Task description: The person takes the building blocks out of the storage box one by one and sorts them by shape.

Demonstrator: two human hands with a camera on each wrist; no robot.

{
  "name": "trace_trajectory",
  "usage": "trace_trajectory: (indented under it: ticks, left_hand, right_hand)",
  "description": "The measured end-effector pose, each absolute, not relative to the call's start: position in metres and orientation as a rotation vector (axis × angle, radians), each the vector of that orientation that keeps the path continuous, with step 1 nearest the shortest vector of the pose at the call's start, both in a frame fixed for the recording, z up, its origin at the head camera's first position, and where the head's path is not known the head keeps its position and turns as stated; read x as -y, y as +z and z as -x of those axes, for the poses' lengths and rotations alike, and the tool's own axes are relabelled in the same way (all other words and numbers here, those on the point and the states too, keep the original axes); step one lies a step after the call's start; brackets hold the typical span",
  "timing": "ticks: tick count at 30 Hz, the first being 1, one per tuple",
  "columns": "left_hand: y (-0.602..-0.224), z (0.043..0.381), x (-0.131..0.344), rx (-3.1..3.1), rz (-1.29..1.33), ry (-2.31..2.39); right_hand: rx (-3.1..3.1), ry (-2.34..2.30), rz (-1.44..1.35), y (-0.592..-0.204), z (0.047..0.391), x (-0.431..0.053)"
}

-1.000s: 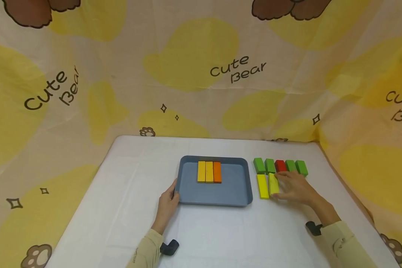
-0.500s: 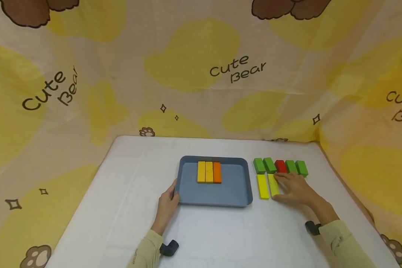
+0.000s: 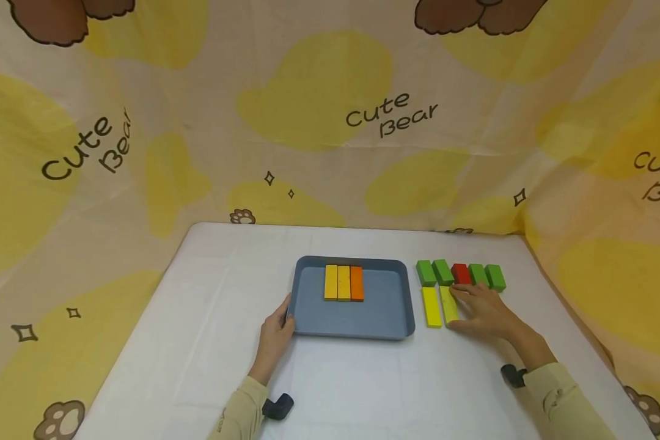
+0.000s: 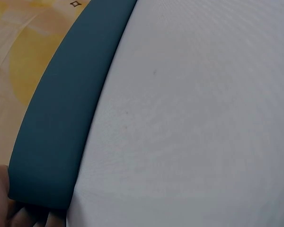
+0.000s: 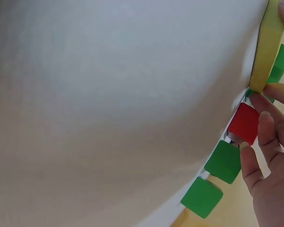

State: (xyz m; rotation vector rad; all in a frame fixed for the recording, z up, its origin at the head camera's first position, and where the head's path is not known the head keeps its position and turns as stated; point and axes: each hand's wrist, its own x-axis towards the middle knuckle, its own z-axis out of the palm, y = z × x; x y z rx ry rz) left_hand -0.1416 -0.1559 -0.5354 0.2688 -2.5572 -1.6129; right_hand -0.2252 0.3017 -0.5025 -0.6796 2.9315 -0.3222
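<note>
My left hand (image 3: 275,338) grips the near left corner of a blue-grey tray (image 3: 352,321); its wrist view shows the tray's outer wall (image 4: 61,109) with fingers tucked under the end. Two yellow blocks and an orange block (image 3: 357,283) lie side by side in the tray near its far wall. On the table right of the tray, my right hand (image 3: 484,310) holds a yellow block (image 3: 448,304) by its two ends, thumb at the near end and fingertips (image 5: 274,90) at the far end. Another yellow block (image 3: 431,307) lies parallel, just left of it.
Behind the yellow blocks stands a row of several green blocks (image 3: 426,273) with a red block (image 3: 461,273) in the middle. The right fingers overlap the row's front. A white cloth covers the table (image 3: 225,269); a patterned curtain (image 3: 319,91) hangs behind and on both sides.
The yellow block under my right hand has shifted slightly toward me and right. The second green block from the left has turned a little. My left hand and the tray have stayed put.
</note>
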Motion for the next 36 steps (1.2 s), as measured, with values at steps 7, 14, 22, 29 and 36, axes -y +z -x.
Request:
trace_trajectory:
  ticks: [7, 14, 22, 29, 36]
  left_hand:
    - [-0.536, 0.14, 0.154, 2.559, -0.283, -1.615]
    - [-0.536, 0.138, 0.152, 2.55, -0.275, -1.637]
    - [-0.533, 0.138, 0.152, 2.557, -0.277, -1.634]
    - [-0.534, 0.14, 0.154, 2.565, -0.283, -1.618]
    - [-0.536, 0.14, 0.153, 2.556, -0.268, -1.623]
  right_hand:
    - [-2.92, -0.324, 0.683, -0.505, 0.224, -0.303]
    - [-2.916, -0.345, 0.703, -0.496, 0.222, -0.301]
    - [-2.943, -0.441, 0.752, -0.476, 0.225, -0.285]
    - [-2.968, -0.455, 0.885, -0.459, 0.239, -0.236]
    - [-2.936, -0.36, 0.981, -0.455, 0.249, -0.184]
